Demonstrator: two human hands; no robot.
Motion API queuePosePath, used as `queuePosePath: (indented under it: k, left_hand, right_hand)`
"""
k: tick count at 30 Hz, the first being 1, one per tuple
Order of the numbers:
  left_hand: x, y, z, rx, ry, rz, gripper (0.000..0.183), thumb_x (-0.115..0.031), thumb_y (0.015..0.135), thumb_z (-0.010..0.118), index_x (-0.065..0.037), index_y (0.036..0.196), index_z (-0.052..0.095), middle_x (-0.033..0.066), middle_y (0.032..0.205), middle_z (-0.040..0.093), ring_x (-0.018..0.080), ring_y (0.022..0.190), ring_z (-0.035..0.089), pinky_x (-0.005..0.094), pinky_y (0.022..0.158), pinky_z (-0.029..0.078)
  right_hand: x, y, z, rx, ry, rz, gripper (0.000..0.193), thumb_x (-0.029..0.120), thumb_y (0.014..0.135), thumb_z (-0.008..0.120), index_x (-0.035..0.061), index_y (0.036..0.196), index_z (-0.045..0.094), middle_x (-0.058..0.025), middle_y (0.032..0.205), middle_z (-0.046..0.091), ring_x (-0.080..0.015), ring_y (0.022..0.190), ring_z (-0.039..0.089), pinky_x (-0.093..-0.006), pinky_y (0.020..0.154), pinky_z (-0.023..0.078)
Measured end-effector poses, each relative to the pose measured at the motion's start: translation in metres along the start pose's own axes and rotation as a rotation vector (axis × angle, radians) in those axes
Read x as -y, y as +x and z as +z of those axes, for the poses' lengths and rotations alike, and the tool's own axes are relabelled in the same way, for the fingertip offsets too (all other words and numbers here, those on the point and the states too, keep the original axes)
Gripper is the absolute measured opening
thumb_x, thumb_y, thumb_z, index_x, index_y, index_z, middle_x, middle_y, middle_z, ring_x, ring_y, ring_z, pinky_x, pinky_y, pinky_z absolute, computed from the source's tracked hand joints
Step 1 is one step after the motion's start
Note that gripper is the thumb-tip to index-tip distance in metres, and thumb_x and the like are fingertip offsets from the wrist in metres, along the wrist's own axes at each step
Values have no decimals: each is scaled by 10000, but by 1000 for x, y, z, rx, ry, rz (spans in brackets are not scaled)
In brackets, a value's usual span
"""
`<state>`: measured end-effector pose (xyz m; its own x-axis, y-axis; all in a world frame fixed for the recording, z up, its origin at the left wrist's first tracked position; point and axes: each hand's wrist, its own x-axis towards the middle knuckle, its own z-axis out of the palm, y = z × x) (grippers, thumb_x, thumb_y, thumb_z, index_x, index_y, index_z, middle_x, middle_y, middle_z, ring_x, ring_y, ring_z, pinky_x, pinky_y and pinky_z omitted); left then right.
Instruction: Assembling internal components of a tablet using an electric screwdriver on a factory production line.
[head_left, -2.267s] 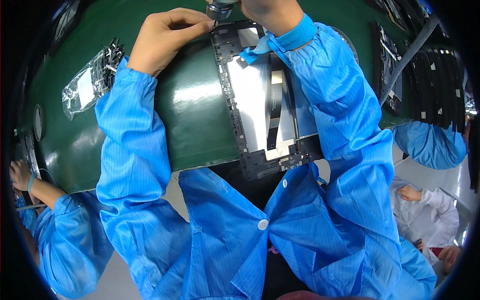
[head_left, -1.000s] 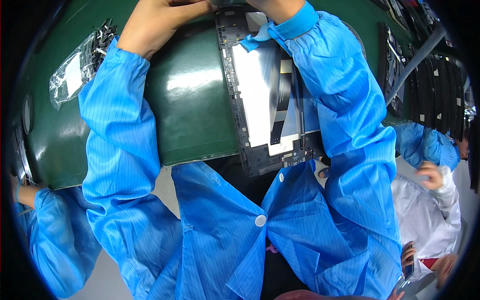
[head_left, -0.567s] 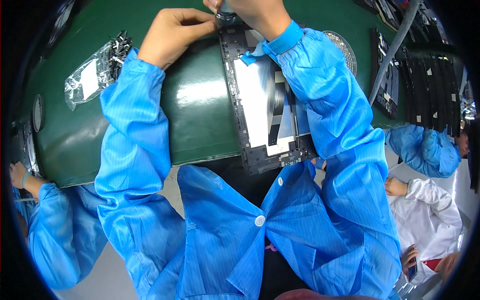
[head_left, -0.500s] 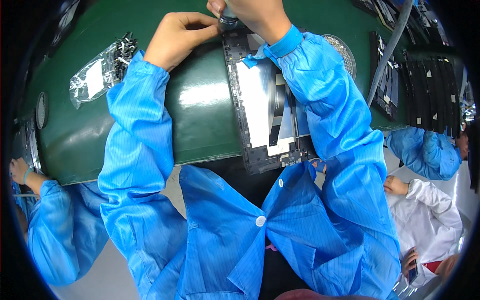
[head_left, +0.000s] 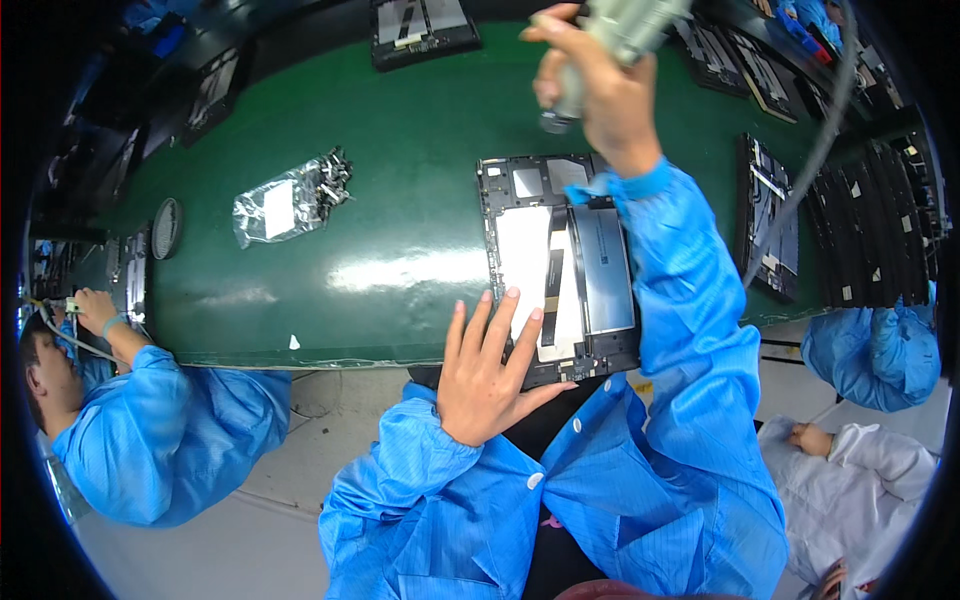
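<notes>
My right hand (head_left: 618, 115) is wrapped round a pale grey-green power screwdriver (head_left: 632, 28), slightly blurred. It is raised above the far end of a flat, black-framed device (head_left: 522, 245), its tip pointing down and away from the frame. Shiny silver panels and a dark ribbon strip show inside the open device, which lies at the table's front edge. My right sleeve covers part of its right side. My left hand (head_left: 490, 372) is open, fingers spread, over the device's near left corner; the fingertips reach onto the silver panel.
A clear bag (head_left: 270, 212) with small black parts lies left on the green table (head_left: 380, 190). Beyond it stands a round dish (head_left: 167, 229). More framed devices (head_left: 425, 30) are at the back; dark panels (head_left: 865, 225) line the right, behind a grey cable (head_left: 828, 130). Co-workers sit either side.
My left hand has come back from the device's far corner to its near left corner and spread open. My right hand has lifted the screwdriver off the far end, up and to the right.
</notes>
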<state>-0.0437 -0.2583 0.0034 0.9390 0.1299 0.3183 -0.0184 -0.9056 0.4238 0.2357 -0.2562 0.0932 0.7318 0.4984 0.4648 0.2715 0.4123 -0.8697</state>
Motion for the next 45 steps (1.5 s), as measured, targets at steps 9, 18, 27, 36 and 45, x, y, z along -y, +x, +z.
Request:
queuePosePath:
  k: [9, 18, 27, 36, 45]
  left_hand:
    - [84, 81, -1, -82, 14, 111, 825, -385, 751, 851, 134, 1309, 533, 297, 1419, 501, 466, 1219, 572, 482, 1054, 472]
    - [150, 271, 43, -190, 317, 254, 763, -569, 883, 668, 98, 1244, 588, 295, 1304, 591, 440, 1054, 660, 449, 911, 551]
    - [203, 395, 39, 81, 658, 53, 756, -729, 878, 529, -27, 1091, 713, 178, 1122, 689, 357, 1027, 668, 470, 921, 507]
    - [485, 345, -136, 171, 389, -897, 1203, -850, 704, 637, 107, 1413, 467, 260, 1493, 460, 394, 1399, 437, 471, 1142, 360]
    - [450, 363, -77, -37, -678, -943, 681, -456, 774, 844, 84, 1152, 672, 206, 1088, 705, 317, 883, 706, 466, 816, 554]
  right_hand:
    - [40, -28, -96, -184, -106, -18, 196, 128, 886, 716, -28, 992, 660, -131, 811, 687, -116, 467, 548, -272, 431, 446]
    - [38, -35, -107, -178, -128, 17, 154, 112, 898, 686, -25, 962, 658, -76, 792, 663, -97, 491, 549, -252, 455, 437]
    - [35, -44, -100, -159, -98, 108, 99, 73, 896, 698, -8, 943, 668, -15, 695, 619, -69, 515, 554, -232, 460, 428]
    - [37, -37, -88, -123, -57, 74, 155, 133, 847, 750, 8, 892, 671, -40, 778, 671, -113, 726, 629, -300, 653, 511]
    - [31, -33, -102, -140, -219, 10, 176, 166, 809, 762, 27, 824, 654, -51, 712, 636, -122, 645, 585, -302, 600, 478]
